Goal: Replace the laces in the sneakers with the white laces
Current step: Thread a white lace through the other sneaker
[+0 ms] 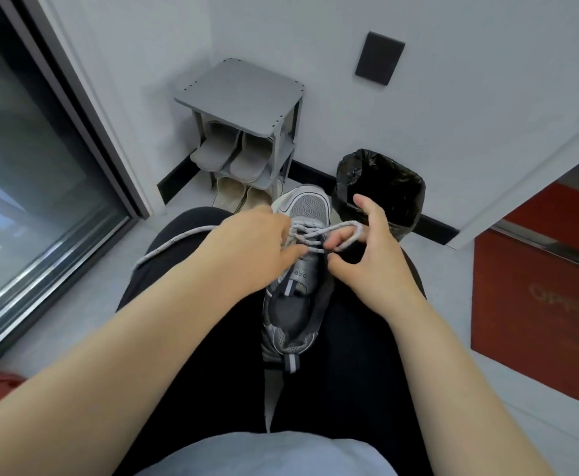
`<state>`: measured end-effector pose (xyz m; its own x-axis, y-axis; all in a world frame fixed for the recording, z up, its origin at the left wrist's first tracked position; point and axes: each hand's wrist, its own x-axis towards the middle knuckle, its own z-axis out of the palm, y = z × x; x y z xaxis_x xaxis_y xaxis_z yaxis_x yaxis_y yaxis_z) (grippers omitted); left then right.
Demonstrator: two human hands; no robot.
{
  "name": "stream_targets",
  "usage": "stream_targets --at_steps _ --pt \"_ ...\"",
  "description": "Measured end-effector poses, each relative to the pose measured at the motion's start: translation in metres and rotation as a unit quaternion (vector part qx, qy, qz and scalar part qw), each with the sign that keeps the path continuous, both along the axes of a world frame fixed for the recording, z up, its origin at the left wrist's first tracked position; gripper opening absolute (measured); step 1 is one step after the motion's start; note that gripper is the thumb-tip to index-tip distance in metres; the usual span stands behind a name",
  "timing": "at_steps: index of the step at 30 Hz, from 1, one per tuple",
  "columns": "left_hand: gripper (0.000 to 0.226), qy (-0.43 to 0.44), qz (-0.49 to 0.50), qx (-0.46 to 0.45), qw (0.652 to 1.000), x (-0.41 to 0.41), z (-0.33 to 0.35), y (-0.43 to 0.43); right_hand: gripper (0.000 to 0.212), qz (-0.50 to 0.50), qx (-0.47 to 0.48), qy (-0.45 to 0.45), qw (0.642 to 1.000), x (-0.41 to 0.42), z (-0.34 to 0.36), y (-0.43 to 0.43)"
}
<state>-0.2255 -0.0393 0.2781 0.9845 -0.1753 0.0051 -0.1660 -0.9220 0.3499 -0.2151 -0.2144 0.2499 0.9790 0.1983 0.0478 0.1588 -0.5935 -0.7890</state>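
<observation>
Item: sneaker (298, 314), grey with mesh toe. It lies on the seated person's lap, between thighs in black trousers, toe pointing away toward the wall and heel tab nearest the body. The tongue is up and the opening is exposed.

Item: lace (178, 240), pale and speckled. It is threaded through the forward eyelets in crossed rows. One long end runs out from under the left hand and trails over the left thigh.

Left hand (253, 249): back upward, lying over the left side of the lacing, with a fingertip on a crossing. I cannot tell whether it pinches the lace.

Right hand (370, 259): just right of the eyelets. A loop of lace is hooked round one curled finger, and another finger stands up toward the bin.

Surroundings:
- Shelf (243, 94), grey, against the wall, with grey slippers (233, 152) on its lower tier.
- Beige slippers (236, 197) on the floor beneath it.
- Bin (381, 187), lined in black plastic, right of the shelf and just beyond the sneaker's toe.
- Black plate (379, 58) on the wall above the bin.
- Glass door (23, 166), dark-framed, at left.
- Red cabinet (538, 297) at right.
</observation>
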Motion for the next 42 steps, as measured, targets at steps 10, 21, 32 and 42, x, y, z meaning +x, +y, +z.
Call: stream_targets --at_steps 10,21,32,42 --pt "0.028 0.08 0.032 -0.331 0.94 -0.014 0.012 0.009 0.07 -0.002 -0.016 0.045 0.999 0.003 0.006 -0.003" --pt "0.023 0.05 0.018 -0.154 0.987 0.006 -0.003 -0.012 0.03 -0.023 0.004 0.076 0.997 0.011 0.006 -0.007" --pt "0.013 0.06 0.036 -0.108 0.992 0.013 -0.015 -0.03 0.01 -0.062 0.013 0.046 0.997 0.021 0.007 -0.009" --pt "0.004 0.021 0.062 -0.14 0.988 0.006 -0.024 -0.027 0.011 0.002 -0.033 0.082 0.996 0.016 0.014 -0.008"
